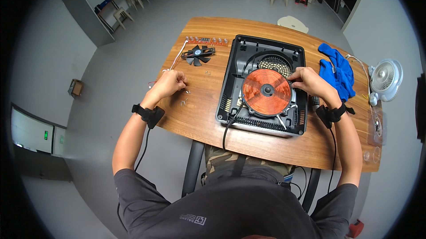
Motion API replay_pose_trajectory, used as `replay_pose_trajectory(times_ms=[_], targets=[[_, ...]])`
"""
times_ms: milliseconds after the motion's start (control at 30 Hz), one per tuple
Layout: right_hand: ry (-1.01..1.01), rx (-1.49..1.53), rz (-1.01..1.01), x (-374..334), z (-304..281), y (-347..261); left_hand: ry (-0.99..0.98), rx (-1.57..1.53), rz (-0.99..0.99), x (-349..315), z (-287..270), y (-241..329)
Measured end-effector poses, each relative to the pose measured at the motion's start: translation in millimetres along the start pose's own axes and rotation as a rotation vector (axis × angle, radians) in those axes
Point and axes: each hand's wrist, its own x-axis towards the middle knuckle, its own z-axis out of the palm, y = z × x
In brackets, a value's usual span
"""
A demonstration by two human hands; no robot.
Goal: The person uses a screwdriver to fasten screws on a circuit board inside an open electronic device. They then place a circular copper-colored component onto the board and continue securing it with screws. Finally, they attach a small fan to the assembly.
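An induction cooker's black open housing (225,90) lies on the wooden table in front of me. Its round copper coil (257,99) sits inside, with a dark hub in the middle. My right hand (309,81) pinches the coil's right edge between thumb and fingers. Over the table's left part, my left hand (171,83) has its fingertips pressed together; anything between them is too small to make out. Beside it lie several small shiny pieces (184,103). A black fan (198,55) rests farther back, near an orange-red circuit board (206,41) with a white cable.
At the right are a blue cloth (337,70), a small white desk fan (386,79) and clear plastic containers (377,125). A dark cylindrical tool handle (315,102) lies beside the housing. A black cord (225,134) hangs over the front edge. A stool (292,24) stands behind the table.
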Motion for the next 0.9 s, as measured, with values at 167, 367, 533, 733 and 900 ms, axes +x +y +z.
replay_pose_trajectory(times_ms=[167, 367, 533, 733, 900], targets=[[0.035, -0.033, 0.025, -12, 0, -6, 0.01, -0.009, 0.063, -6, 5, -3], [0.139, 0.122, 0.162, -36, -15, -16, -0.014, 0.051, 0.047, -19, 11, -6], [0.357, -0.143, 0.183, -80, -7, 46, -0.011, 0.049, 0.069, -14, 21, 0], [0.242, -0.272, 0.454, -97, 19, 43, 0.032, 0.087, 0.084, -13, 29, -7], [0.272, -0.163, 0.497, -95, 29, 34, 0.105, 0.1, 0.102, -14, 22, 2]])
